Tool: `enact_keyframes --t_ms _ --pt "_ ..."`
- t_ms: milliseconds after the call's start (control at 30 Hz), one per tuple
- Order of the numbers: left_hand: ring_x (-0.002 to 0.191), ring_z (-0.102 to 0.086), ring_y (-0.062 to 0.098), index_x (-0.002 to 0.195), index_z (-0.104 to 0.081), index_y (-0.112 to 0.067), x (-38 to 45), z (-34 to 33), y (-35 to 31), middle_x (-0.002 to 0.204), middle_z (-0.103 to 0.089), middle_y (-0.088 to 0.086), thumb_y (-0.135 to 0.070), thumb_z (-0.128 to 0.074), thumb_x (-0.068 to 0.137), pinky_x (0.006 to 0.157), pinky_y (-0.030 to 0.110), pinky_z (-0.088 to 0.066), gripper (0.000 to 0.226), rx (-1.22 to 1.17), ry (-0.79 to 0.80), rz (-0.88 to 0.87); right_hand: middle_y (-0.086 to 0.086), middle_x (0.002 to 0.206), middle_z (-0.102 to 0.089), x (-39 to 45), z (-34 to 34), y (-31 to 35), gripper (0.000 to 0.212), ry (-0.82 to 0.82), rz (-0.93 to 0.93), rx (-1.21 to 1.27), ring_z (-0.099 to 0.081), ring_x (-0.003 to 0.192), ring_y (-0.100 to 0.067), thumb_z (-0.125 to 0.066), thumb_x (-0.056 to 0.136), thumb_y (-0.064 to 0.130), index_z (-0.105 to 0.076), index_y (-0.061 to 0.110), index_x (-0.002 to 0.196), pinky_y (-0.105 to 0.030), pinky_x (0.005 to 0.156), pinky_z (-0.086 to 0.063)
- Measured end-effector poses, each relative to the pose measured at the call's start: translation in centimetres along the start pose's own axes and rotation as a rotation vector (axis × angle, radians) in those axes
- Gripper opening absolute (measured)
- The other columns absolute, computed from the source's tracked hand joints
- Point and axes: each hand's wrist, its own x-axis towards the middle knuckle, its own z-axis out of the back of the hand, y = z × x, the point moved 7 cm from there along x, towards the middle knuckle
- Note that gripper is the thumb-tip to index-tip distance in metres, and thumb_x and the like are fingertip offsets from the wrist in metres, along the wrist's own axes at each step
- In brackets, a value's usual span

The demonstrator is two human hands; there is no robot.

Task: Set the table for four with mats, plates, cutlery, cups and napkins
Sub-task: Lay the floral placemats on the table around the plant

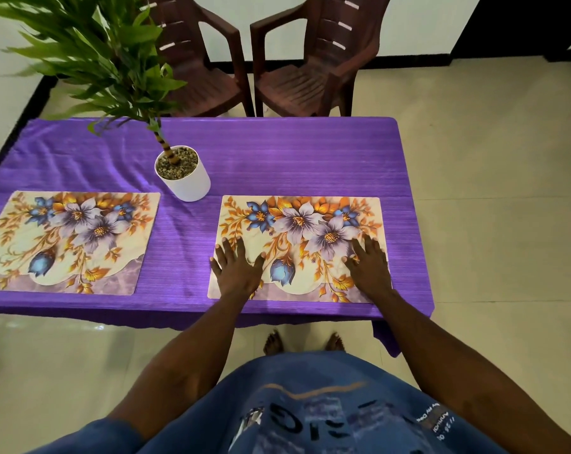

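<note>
Two floral place mats lie along the near edge of a table covered with a purple cloth [277,158]. The right mat [299,224] is under both my hands. My left hand [236,265] rests flat on its left part, fingers spread. My right hand [369,262] lies flat on its right part. The left mat [71,240] lies flat, slightly skewed, with nothing on it. No plates, cutlery, cups or napkins are in view.
A white pot [187,178] with a tall green plant stands between the mats, a little farther back. Two dark brown plastic chairs [303,70] face the table's far side. Tiled floor runs to the right of the table.
</note>
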Motion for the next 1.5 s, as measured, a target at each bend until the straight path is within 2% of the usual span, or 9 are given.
enact_keyframes --t_ms 367,900,1500 --pt "0.150 0.013 0.031 0.157 0.003 -0.025 -0.8 -0.6 0.3 0.164 0.010 0.010 -0.074 -0.020 0.092 0.120 0.052 0.007 0.085 0.004 -0.015 0.010 -0.009 0.163 -0.010 -0.6 -0.3 -0.3 0.059 0.022 -0.022 0.012 -0.004 0.151 -0.028 -0.042 0.102 0.041 -0.024 0.020 0.154 -0.045 0.120 -0.007" --pt "0.149 0.016 0.031 0.156 0.008 -0.023 -0.9 -0.7 0.2 0.163 0.014 0.010 -0.075 -0.019 0.091 0.119 0.052 0.009 0.088 0.002 0.016 0.008 -0.006 0.163 -0.008 -0.8 -0.3 -0.5 0.066 0.028 -0.047 0.041 -0.005 0.151 -0.027 -0.042 0.101 0.043 -0.016 0.018 0.156 -0.045 0.120 -0.007" --pt "0.148 0.020 0.031 0.156 0.010 -0.022 -0.2 -0.6 0.1 0.162 0.020 0.009 -0.076 -0.019 0.090 0.118 0.052 0.012 0.089 0.016 0.088 0.003 -0.006 0.164 -0.006 -1.1 0.3 -0.3 0.065 0.067 -0.041 -0.036 -0.003 0.151 -0.026 -0.038 0.101 0.047 -0.015 0.020 0.155 -0.043 0.120 -0.009"
